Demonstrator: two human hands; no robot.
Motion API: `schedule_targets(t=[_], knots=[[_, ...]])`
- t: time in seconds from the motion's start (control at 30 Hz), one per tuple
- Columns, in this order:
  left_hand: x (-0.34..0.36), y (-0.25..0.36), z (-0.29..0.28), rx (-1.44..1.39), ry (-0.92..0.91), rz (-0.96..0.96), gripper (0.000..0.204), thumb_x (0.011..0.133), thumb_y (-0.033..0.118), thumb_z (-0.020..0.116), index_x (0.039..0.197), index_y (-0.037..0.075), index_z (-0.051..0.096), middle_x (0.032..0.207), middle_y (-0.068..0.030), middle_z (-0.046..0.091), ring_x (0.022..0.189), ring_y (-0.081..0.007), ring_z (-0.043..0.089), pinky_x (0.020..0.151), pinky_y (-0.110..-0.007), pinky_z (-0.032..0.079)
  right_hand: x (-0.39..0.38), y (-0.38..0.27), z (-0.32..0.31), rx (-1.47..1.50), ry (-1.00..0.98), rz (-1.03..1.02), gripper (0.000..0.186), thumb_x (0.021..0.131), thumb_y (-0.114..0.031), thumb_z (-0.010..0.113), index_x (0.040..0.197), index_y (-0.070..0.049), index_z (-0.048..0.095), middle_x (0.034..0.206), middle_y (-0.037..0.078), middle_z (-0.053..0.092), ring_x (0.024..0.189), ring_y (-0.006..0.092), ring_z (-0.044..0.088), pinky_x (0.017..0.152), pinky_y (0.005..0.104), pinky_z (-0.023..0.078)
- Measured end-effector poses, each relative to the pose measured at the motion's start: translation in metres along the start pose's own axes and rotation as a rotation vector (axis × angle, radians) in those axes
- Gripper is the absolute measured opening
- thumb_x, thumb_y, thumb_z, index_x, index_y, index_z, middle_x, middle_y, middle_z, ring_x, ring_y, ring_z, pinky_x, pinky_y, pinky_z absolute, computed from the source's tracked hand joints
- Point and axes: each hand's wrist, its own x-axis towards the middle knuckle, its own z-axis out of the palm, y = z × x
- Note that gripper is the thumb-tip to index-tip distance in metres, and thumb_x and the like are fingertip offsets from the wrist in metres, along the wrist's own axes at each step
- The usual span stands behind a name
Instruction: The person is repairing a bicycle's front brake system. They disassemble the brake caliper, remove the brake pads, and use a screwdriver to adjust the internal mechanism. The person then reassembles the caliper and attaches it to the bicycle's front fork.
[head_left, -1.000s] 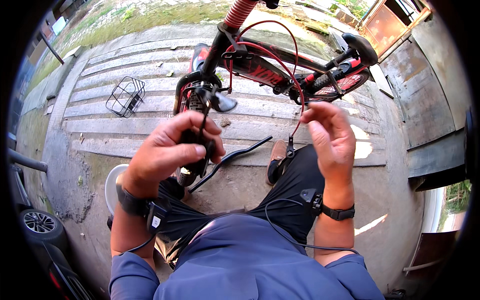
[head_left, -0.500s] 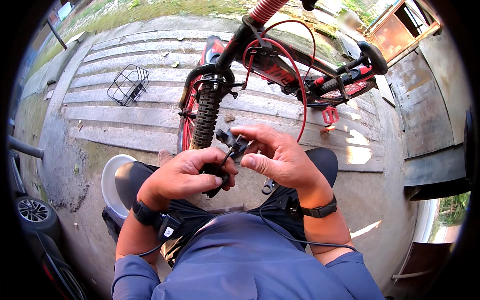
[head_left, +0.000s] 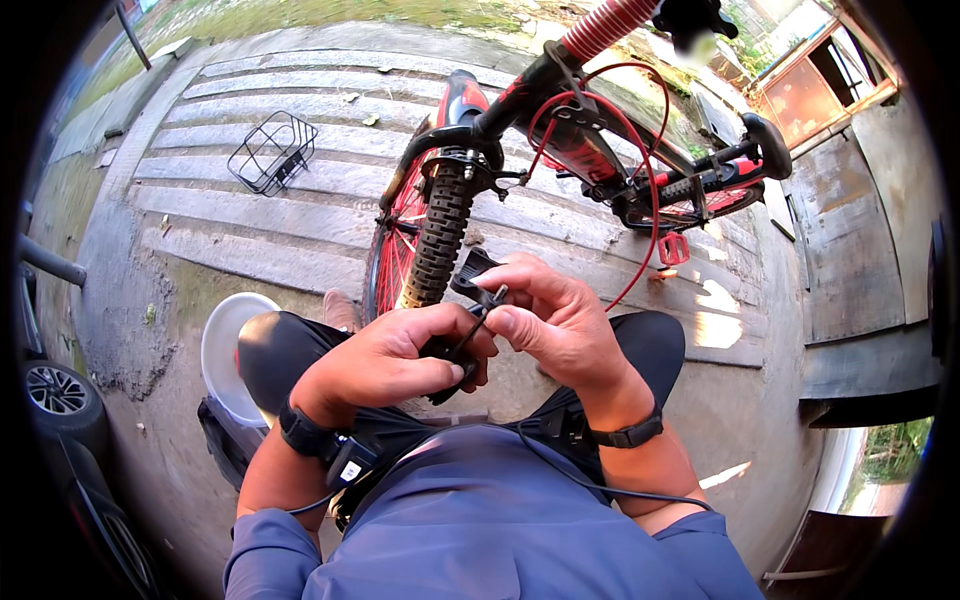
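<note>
The left hand is wrapped around a small black part, bracing it over the lap. The right hand pinches its upper end between thumb and fingers, seemingly to work it. The fingers hide its shape. Just beyond stands the bicycle's front tyre; farther off lies 1 wire basket.

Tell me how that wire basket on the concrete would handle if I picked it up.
The basket is open black wire, so probably light for its size and fairly stiff. Its gaps should give easy grip. It sits tilted on the ribbed concrete, so a push may rock it rather than slide it.
</note>
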Motion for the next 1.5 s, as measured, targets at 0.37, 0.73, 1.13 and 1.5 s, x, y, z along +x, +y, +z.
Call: schedule_targets(t=[0.37, 0.73, 1.13, 1.5], knots=[[-0.005, -0.012, 0.005, -0.136, 0.199, 0.065, 0.022, 0.087, 0.0, 0.054, 0.11, 0.0, 0.055, 0.094, -0.0088, 0.065, 0.085, -0.0142, 0.062, 0.074, -0.027, 0.05, 0.008, 0.028, 0.028, 0.028, 0.292, 0.003, 0.029, 0.098, -0.013, 0.064, 0.125, -0.003, 0.061, 0.097, 0.001, 0.063, 0.08, 0.0057, 0.059, 0.068, 0.0215, 0.05], [-0.007, -0.021, 0.001, -0.352, 0.16, 0.077, 0.021, 0.089, 0.001, 0.053, 0.11, 0.0, 0.055, 0.096, -0.0106, 0.064, 0.085, -0.0159, 0.063, 0.075, -0.03, 0.052, 0.016, 0.027, 0.044, 0.184, 0.355, 0.067, 0.025, 0.102, -0.019, 0.057, 0.123, -0.005, 0.06, 0.098, 0.006, 0.068, 0.077, 0.008, 0.061, 0.067, 0.0239, 0.051], [-0.008, -0.048, 0.003, -0.629, 0.445, 0.162, 0.025, 0.092, 0.018, 0.06, 0.111, 0.003, 0.054, 0.096, -0.0152, 0.065, 0.085, -0.0231, 0.065, 0.081, -0.035, 0.055, 0.031, 0.026, 0.042, 0.103, 0.351, 0.01, 0.023, 0.102, -0.015, 0.055, 0.121, -0.004, 0.061, 0.105, 0.009, 0.07, 0.098, 0.0152, 0.066, 0.084, 0.028, 0.049], [-0.037, -0.027, -0.022, -0.689, 0.625, 0.328, 0.036, 0.095, 0.021, 0.068, 0.123, 0.003, 0.055, 0.102, -0.008, 0.067, 0.084, -0.0155, 0.068, 0.079, -0.03, 0.058, 0.043, 0.01, 0.067, -0.189, 0.006, 0.098, 0.026, 0.092, 0.001, 0.065, 0.118, 0.001, 0.067, 0.101, 0.007, 0.069, 0.087, 0.0112, 0.067, 0.079, 0.0241, 0.053]])
